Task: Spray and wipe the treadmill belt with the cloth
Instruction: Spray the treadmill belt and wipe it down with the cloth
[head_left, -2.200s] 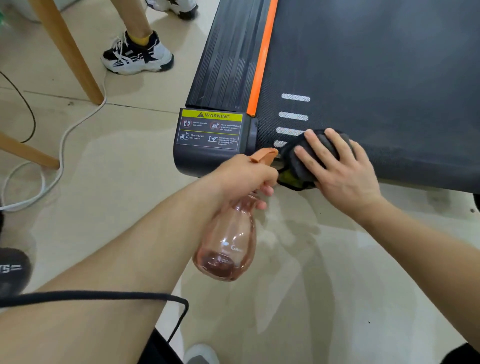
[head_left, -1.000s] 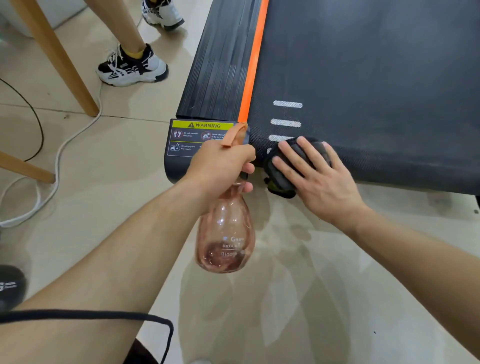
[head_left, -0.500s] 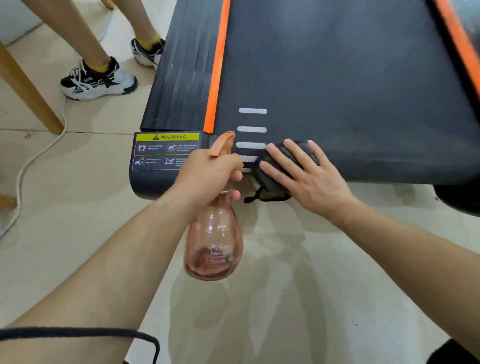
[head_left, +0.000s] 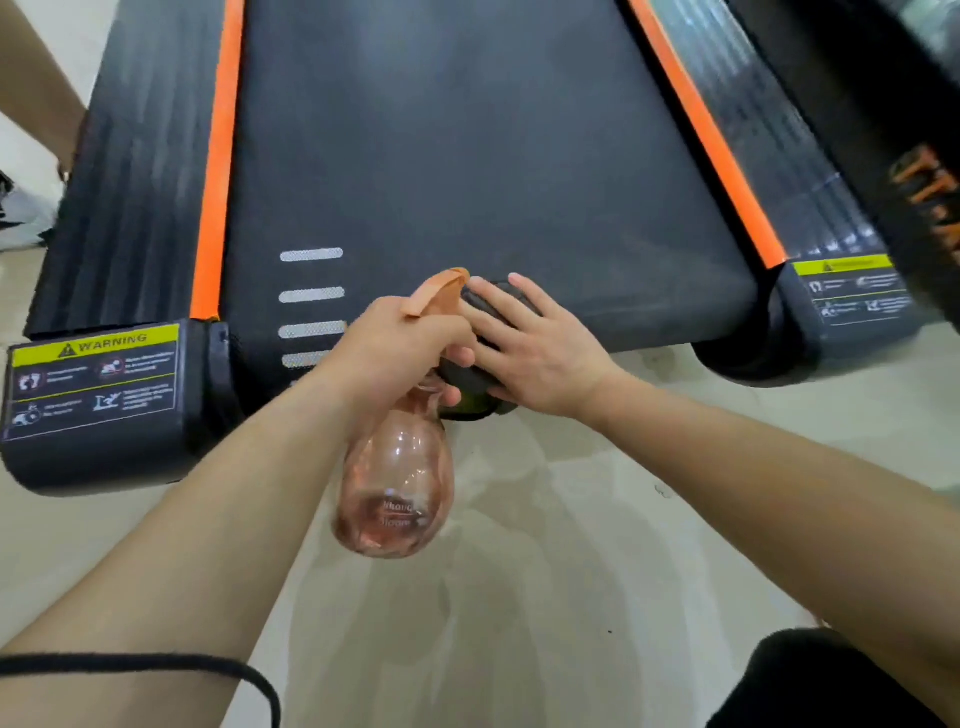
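While the left hand (head_left: 400, 348) is curled shut round the neck of the spray bottle (head_left: 397, 483), the right hand (head_left: 535, 353) lies flat, fingers (head_left: 488, 314) spread, palm down on the cloth (head_left: 475, 364). L. hand: thumb and fingers wrapped at the bottle top, just under the orange trigger (head_left: 436, 291), which sticks up above the knuckles; whether a finger presses the trigger cannot be told. Bottle: clear pink, bulb-shaped, hanging below the fist and tilted, base toward the camera; a shallow pinkish pool of liquid sits in the bottom, the rest looks empty; printed lettering near the base is too blurred to read. R. hand: open, not gripping; it presses the dark cloth against the rear edge of the treadmill belt (head_left: 467, 156), w/ part of the cloth hanging over that edge toward the floor (head_left: 519, 571); a yellow-green trim shows at the cloth's lower fold. The two hands are touching or nearly so, fingertips of the L. beside the R. index finger. Belt: dark grey, w/ white dashes (head_left: 311, 293) left of the hands, orange strips (head_left: 215, 182) along both sides. A yellow warning label (head_left: 96, 374) is on the left rear end cap.
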